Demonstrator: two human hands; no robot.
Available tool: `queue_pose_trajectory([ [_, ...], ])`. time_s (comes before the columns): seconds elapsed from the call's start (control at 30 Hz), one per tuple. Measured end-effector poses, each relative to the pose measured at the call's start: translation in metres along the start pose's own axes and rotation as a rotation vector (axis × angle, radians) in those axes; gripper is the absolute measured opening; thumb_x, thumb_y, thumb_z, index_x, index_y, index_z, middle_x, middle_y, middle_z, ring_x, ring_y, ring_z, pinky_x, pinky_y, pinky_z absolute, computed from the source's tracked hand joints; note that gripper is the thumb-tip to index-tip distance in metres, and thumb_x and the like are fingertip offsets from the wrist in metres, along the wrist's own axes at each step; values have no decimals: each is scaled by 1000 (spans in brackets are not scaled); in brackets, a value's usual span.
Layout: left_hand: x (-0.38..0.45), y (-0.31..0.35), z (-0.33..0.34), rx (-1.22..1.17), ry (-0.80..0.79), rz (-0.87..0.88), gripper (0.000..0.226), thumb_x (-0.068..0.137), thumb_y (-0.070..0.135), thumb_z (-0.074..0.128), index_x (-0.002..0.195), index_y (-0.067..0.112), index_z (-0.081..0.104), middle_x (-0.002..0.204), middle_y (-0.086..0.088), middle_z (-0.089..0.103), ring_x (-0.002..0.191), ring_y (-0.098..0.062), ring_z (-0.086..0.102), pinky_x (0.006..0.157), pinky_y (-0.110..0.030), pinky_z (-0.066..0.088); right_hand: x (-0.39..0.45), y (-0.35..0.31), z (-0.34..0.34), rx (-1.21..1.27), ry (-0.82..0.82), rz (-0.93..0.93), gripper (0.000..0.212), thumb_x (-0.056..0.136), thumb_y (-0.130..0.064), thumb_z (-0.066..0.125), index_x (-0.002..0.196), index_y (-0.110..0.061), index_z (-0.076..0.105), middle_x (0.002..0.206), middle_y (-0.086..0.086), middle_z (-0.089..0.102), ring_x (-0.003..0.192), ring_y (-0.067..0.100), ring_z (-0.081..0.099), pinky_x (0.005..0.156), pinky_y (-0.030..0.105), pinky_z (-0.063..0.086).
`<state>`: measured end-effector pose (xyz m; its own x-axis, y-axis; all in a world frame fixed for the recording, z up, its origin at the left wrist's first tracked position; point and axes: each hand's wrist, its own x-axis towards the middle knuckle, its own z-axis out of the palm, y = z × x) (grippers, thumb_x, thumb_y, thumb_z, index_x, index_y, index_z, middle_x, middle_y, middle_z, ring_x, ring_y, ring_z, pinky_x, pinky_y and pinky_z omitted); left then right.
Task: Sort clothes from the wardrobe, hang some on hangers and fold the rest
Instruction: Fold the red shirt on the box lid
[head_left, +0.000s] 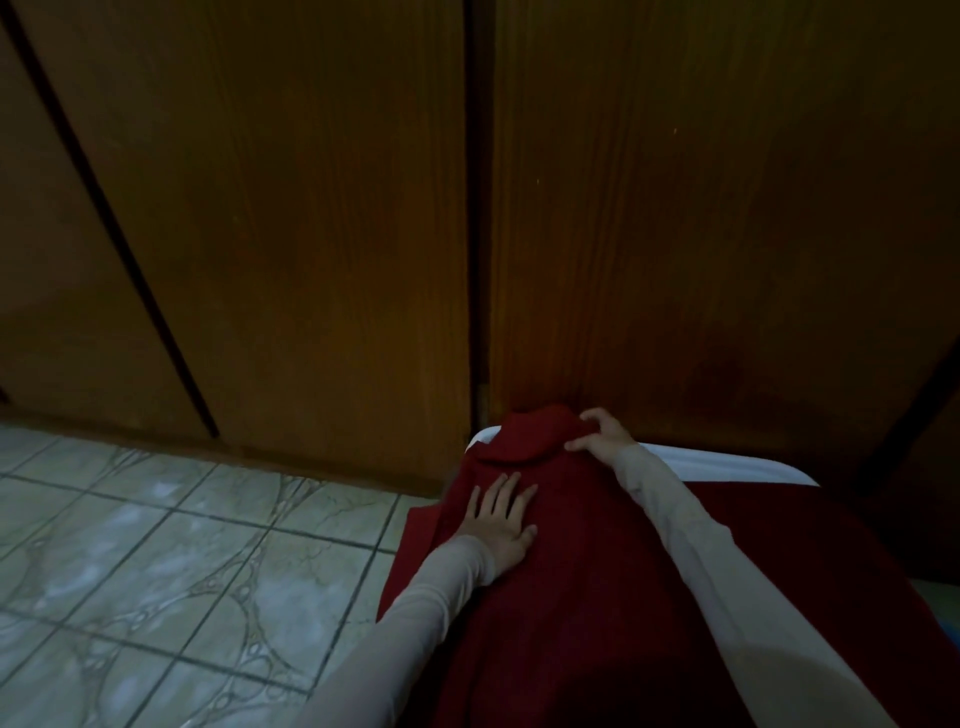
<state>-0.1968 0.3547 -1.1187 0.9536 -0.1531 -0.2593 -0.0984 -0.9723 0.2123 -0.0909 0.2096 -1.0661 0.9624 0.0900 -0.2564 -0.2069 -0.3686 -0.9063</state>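
A dark red garment (582, 561) lies spread over a white-edged surface (727, 465) at the lower right. My left hand (501, 519) lies flat on it with fingers straight, pressing the cloth near its left side. My right hand (602, 434) is farther off, at the garment's far end, with fingers curled round a folded-over bunch of the red cloth (530, 434). Both arms wear pale long sleeves. No hanger is in view.
Closed brown wooden wardrobe doors (311, 208) fill the upper frame, right behind the far end of the surface. Pale patterned floor tiles (156, 561) lie at the lower left. The light is dim.
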Motion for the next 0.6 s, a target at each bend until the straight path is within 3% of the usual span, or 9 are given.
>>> queue_pose_trajectory([
  [0.07, 1, 0, 0, -9, -1, 0, 55, 102, 36, 22, 150, 22, -1, 157, -1, -13, 144, -15, -15, 114, -38, -13, 5, 1, -3, 65, 224, -163, 39, 77, 16, 54, 92, -20, 53, 120, 13, 50, 113, 30, 51, 73, 26, 45],
  [0.1, 1, 0, 0, -15, 0, -2, 55, 102, 36, 23, 150, 23, -1, 157, 0, -13, 144, -15, -15, 114, -38, -13, 4, 2, -5, -52, 309, -254, 41, 74, 18, 51, 88, -20, 53, 119, 11, 50, 115, 28, 49, 81, 30, 44],
  [0.17, 2, 0, -1, -30, -1, -14, 56, 101, 36, 25, 150, 24, 0, 157, 0, -13, 144, -15, -14, 114, -38, -12, -2, 10, -5, -423, 376, -376, 42, 73, 16, 51, 95, -18, 58, 126, 5, 47, 122, 22, 42, 102, 40, 34],
  [0.27, 1, 3, -4, -80, 3, -45, 60, 99, 39, 32, 150, 29, 2, 158, 0, -10, 144, -18, -11, 115, -38, -8, -17, 30, -1, -660, 481, -539, 37, 74, 10, 55, 100, -16, 61, 127, 0, 49, 122, 19, 42, 102, 35, 25],
  [0.33, 2, 6, -9, -95, 30, -71, 68, 94, 45, 41, 149, 32, 5, 158, 2, -3, 144, -24, -5, 115, -41, -1, -26, 42, 3, -657, 363, -601, 30, 78, 4, 54, 98, -17, 62, 116, 0, 57, 114, 20, 51, 92, 28, 29],
  [0.4, 7, 9, -18, -60, 39, -118, 83, 86, 53, 50, 150, 29, 3, 157, 3, 2, 143, -30, -3, 115, -46, 4, -31, 54, 8, -791, 117, -530, 28, 90, -8, 49, 114, -21, 57, 132, -1, 51, 126, 17, 43, 99, 28, 28],
  [0.47, 15, 12, -28, -32, -1, -167, 98, 79, 57, 59, 150, 27, -2, 157, 3, 0, 143, -32, -6, 114, -50, 3, -32, 64, 9, -987, -22, -419, 40, 99, -25, 36, 140, -25, 36, 154, -6, 22, 143, 10, 14, 115, 42, 7],
  [0.5, 19, 14, -33, -29, -27, -187, 105, 76, 56, 63, 150, 28, -6, 157, 3, -5, 143, -32, -8, 114, -52, 3, -33, 66, 7, -1050, -59, -365, 47, 101, -33, 30, 147, -28, 22, 157, -8, 7, 145, 9, 1, 114, 50, -4],
  [0.6, 28, 21, -43, -27, -105, -238, 118, 72, 51, 70, 147, 29, -19, 154, 2, -26, 143, -34, -13, 112, -58, 5, -32, 68, -4, -1075, -119, -248, 65, 97, -52, 28, 150, -30, -2, 157, -6, -16, 143, 11, -16, 111, 56, -11],
])
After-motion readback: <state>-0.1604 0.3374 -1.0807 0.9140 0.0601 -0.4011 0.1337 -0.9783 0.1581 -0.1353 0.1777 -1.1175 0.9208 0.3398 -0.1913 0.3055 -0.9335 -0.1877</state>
